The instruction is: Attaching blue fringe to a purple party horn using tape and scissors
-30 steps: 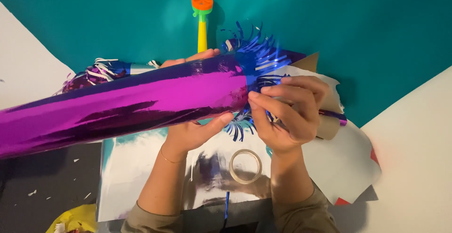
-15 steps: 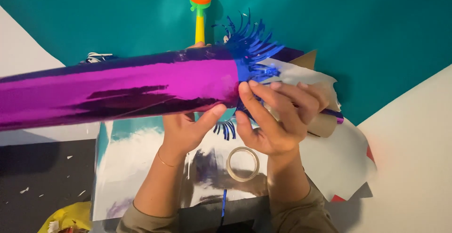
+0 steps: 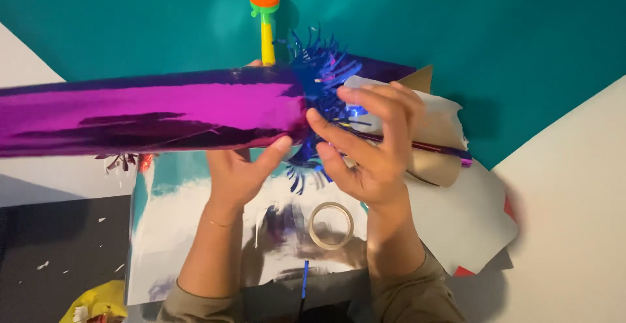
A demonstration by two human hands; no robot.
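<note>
Gripping purple foil roll (image 3: 150, 111) — blue fringe (image 3: 319, 78) at fingertips (image 3: 313, 115)

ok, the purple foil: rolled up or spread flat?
Rolled. The purple foil forms a long tube lying sideways, the left hand cupping it from below, the right hand on the blue fringe at its end.

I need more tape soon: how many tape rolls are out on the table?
1. A clear tape roll lies on the silver foil sheet, between the person's forearms. Others may be hidden under the purple foil tube.
</note>
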